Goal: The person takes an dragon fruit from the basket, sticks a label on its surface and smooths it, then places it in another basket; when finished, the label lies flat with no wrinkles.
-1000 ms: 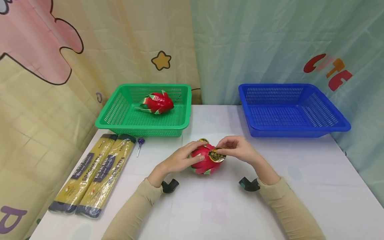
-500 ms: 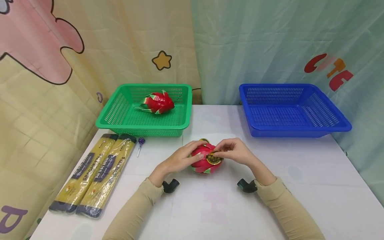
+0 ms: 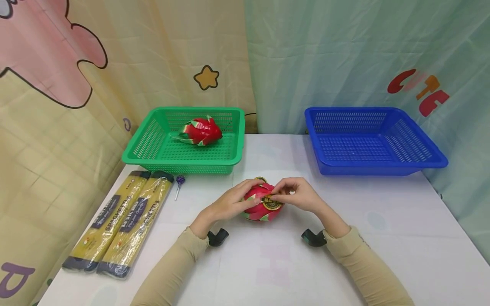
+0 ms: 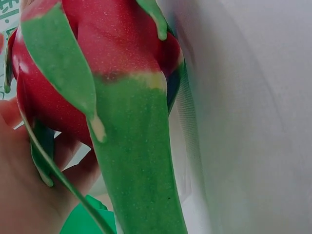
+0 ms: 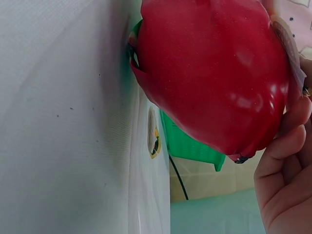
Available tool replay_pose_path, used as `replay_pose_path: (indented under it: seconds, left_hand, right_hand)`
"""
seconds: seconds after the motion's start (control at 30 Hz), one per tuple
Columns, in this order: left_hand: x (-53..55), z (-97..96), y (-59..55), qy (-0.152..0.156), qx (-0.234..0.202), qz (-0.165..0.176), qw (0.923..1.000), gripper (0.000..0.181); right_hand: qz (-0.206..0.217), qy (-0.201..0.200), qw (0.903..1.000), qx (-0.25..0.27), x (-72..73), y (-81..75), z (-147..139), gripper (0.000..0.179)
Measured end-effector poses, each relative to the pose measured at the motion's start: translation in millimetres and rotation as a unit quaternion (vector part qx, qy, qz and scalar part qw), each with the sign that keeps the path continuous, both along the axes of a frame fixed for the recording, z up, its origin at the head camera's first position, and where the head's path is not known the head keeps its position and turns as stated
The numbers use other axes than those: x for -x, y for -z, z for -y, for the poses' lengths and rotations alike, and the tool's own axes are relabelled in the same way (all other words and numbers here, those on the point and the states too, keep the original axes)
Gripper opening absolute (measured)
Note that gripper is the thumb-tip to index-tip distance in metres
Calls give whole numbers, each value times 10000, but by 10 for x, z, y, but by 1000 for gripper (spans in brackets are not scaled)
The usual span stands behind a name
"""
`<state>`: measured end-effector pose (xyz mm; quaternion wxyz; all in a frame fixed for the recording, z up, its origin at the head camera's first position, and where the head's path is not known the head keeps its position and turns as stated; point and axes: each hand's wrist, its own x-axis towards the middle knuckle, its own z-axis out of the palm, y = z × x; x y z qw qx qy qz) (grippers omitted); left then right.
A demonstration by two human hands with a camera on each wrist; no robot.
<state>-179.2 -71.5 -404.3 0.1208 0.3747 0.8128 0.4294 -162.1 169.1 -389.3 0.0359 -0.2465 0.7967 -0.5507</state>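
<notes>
Dragon fruit (image 3: 261,212) held on the table (image 3: 245,267) by the left hand's (image 3: 231,202) curved fingers, label (image 3: 272,205) pinched between the right hand's (image 3: 301,195) thumb and finger.

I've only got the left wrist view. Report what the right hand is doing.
Observer: The right hand pinches a black-and-gold sticker at the right side of the dragon fruit.
Operator: Now the back left.
Observer: A second dragon fruit lies in a green basket.
Operator: And in front of that.
Observer: A purple-topped lollipop lies just to the right of two spaghetti packs.
</notes>
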Motion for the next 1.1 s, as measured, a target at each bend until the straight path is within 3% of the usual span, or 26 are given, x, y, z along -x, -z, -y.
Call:
replay_pose_path:
  seconds: [0.13, 0.27, 0.47, 0.57, 0.8, 1.1]
  left_hand:
    - [-10, -28, 21, -180, 145, -433, 9988, 62]
    - [-42, -90, 50, -519, 234, -880, 9945, 68]
    - [-108, -155, 67, -971, 269, -1091, 9889, 68]
    - [-123, -170, 85, -1166, 345, -1176, 9856, 70]
    - [-126, -194, 124, -1233, 427, -1337, 9824, 68]
    - [-116, -217, 141, -1330, 342, -1485, 9793, 62]
  right_hand:
    - [-146, -28, 9999, 21, -75, -137, 47, 9]
    - [-362, -29, 9993, 44, -76, -132, 59, 14]
    - [-618, 393, 9973, -46, 54, 136, 42, 30]
    - [-404, 555, 9976, -93, 86, 231, 57, 41]
    - [727, 367, 9955, -476, 75, 326, 129, 49]
    - [608, 1128, 9900, -587, -21, 300, 275, 37]
